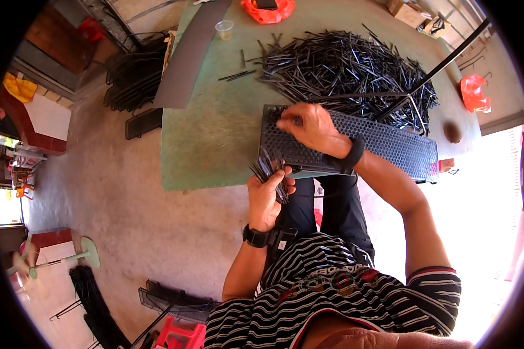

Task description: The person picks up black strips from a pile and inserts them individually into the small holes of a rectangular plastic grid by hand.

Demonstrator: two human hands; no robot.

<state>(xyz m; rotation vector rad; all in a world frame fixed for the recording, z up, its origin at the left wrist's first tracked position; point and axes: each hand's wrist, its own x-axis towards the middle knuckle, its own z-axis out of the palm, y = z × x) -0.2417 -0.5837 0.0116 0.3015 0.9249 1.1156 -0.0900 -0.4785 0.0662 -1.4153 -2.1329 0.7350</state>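
Observation:
My left hand (pixel 270 191) is closed round a bundle of thin black strips (pixel 265 167), just off the near edge of the table. The strips fan out above the thumb. A long black perforated metal panel (pixel 384 141) lies along the table's near side, partly over its edge. My right hand (pixel 312 127) is over the panel's left end with its fingers curled in. Whatever those fingers pinch, if anything, is too small to make out. Behind the panel, a large heap of the same black strips (pixel 337 70) covers much of the table.
The green table (pixel 209 145) carries a long grey board (pixel 195 52), a clear plastic cup (pixel 224 29) and a red plastic bag (pixel 268 11). A thin black frame (pixel 442 67) rises over the heap's right side. Black racks (pixel 134 75) stand left of the table.

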